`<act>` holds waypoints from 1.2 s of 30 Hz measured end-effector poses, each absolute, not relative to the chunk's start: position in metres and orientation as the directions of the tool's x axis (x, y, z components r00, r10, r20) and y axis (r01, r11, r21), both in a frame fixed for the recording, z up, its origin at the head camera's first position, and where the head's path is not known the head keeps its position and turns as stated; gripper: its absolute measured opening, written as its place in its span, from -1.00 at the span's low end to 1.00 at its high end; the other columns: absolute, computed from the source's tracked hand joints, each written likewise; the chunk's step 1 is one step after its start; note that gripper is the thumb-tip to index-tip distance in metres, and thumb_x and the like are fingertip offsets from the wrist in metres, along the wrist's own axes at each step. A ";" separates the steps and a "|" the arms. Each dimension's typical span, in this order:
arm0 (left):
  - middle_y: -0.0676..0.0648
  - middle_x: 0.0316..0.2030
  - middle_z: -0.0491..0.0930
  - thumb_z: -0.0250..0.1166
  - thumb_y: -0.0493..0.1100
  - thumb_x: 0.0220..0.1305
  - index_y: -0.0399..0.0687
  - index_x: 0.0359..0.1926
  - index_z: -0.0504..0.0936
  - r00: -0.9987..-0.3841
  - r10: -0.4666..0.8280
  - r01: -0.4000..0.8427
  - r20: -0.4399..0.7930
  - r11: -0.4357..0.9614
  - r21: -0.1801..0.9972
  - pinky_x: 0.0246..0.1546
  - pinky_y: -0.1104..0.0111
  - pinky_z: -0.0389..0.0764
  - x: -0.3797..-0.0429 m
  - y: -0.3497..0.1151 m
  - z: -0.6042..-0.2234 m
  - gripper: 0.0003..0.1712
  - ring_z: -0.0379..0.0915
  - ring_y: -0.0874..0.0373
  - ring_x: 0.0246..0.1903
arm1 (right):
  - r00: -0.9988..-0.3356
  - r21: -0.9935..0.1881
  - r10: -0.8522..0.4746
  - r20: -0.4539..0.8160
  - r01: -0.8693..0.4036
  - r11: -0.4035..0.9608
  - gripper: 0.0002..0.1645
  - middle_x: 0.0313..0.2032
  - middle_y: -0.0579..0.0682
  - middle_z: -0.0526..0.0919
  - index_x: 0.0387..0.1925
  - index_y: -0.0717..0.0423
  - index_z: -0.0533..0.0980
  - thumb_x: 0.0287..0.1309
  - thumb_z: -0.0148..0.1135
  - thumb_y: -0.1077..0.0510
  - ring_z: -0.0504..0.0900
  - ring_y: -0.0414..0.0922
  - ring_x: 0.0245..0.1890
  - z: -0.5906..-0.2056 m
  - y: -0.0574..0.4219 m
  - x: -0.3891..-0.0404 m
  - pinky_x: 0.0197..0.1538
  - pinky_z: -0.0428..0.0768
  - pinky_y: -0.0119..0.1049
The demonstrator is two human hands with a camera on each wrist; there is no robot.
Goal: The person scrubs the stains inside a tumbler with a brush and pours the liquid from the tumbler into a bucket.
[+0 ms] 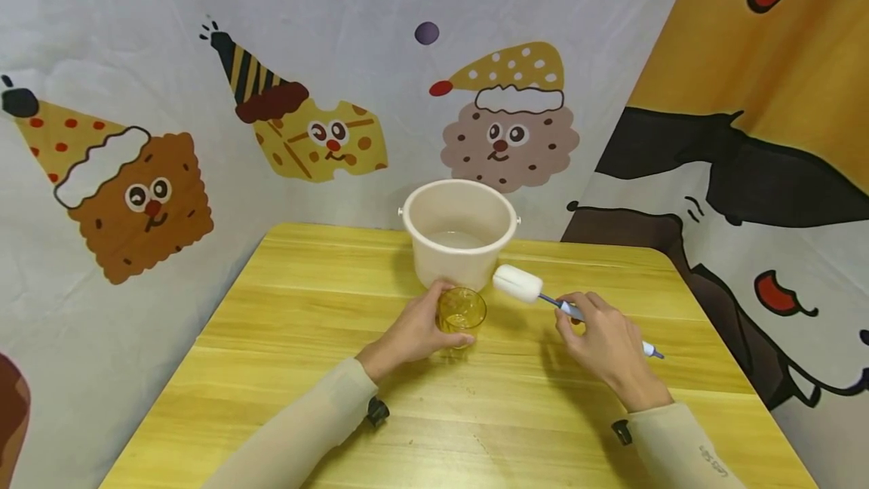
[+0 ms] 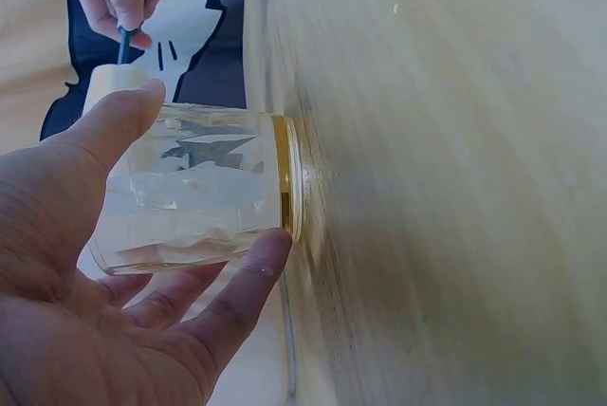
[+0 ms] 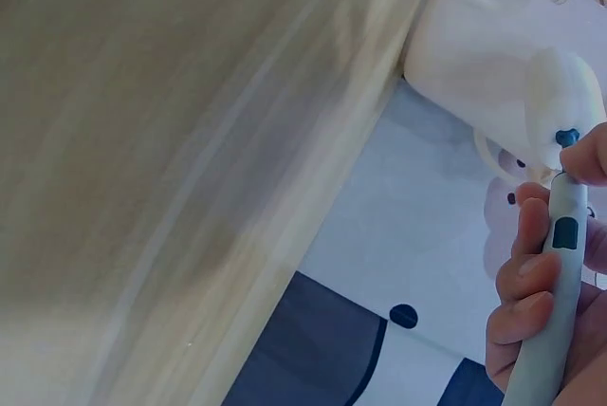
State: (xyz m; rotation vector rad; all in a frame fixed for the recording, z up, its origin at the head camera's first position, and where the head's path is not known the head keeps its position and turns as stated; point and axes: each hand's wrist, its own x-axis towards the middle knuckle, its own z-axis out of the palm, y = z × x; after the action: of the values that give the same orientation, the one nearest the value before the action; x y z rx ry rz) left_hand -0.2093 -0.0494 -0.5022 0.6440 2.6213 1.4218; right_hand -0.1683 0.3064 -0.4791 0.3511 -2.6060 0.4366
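My left hand [image 1: 410, 329] holds an amber glass cup [image 1: 463, 315] from its left side, thumb on the near side and fingers around the far side. The cup stands upright with its mouth facing up; in the left wrist view its thick base [image 2: 290, 178] is right at the tabletop. In my right hand [image 1: 606, 344] is a sponge bottle brush, gripped by its pale blue handle [image 3: 560, 283]. Its white sponge head [image 1: 517, 284] points left, above the table and a little to the right of the cup. Thin blue stem shows between head and handle.
A cream bucket [image 1: 444, 264] stands at the back of the wooden table [image 1: 285, 308], just behind the cup, with some liquid at its bottom. Close behind the table's back edge hangs a curtain [image 1: 326, 36] printed with cartoon figures. Each wrist carries a small black device [image 1: 377, 411].
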 end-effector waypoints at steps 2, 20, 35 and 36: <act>-0.25 0.47 0.69 0.87 0.12 0.18 0.03 0.62 0.40 -0.908 0.403 0.318 0.117 0.477 0.820 0.50 -0.17 0.71 -0.210 -0.049 -0.502 0.15 0.71 -0.22 0.41 | -0.844 -0.231 -0.179 0.506 -0.332 0.915 -0.78 -0.23 -0.01 0.83 0.05 -0.04 0.79 0.45 0.53 0.05 0.63 -0.18 -0.50 -0.478 0.305 -0.168 -0.57 0.38 -0.30; -0.27 0.46 0.69 0.86 0.10 0.21 -0.01 0.62 0.40 -0.903 0.409 0.332 0.130 0.475 0.815 0.49 -0.16 0.73 -0.210 -0.050 -0.502 0.13 0.72 -0.22 0.41 | -0.760 -0.140 -0.279 0.586 -0.435 0.889 -0.76 -0.28 -0.04 0.81 0.01 -0.04 0.80 0.36 0.58 0.07 0.50 -0.27 -0.60 -0.469 0.290 -0.166 -0.58 0.29 -0.40; -0.24 0.45 0.70 0.86 0.08 0.21 -0.02 0.63 0.40 -0.897 0.422 0.341 0.132 0.467 0.816 0.50 -0.15 0.72 -0.210 -0.050 -0.502 0.14 0.72 -0.22 0.40 | -0.750 -0.111 -0.327 0.575 -0.468 0.877 -0.73 -0.27 -0.03 0.82 0.03 -0.02 0.80 0.36 0.56 0.02 0.43 -0.30 -0.60 -0.465 0.283 -0.167 -0.58 0.29 -0.42; -0.25 0.45 0.70 0.86 0.08 0.21 -0.02 0.63 0.40 -0.897 0.422 0.341 0.131 0.471 0.814 0.50 -0.15 0.71 -0.211 -0.050 -0.502 0.14 0.72 -0.22 0.40 | -0.746 -0.107 -0.331 0.577 -0.471 0.876 -0.73 -0.27 -0.03 0.82 0.03 -0.02 0.80 0.37 0.55 0.02 0.44 -0.29 -0.60 -0.465 0.283 -0.167 -0.58 0.30 -0.42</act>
State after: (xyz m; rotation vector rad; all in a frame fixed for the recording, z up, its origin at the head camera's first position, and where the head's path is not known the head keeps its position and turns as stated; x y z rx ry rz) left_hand -0.2107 -0.0500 -0.5021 0.6805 2.6179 1.4174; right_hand -0.1670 0.2830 -0.4648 0.5801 -2.4803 0.3314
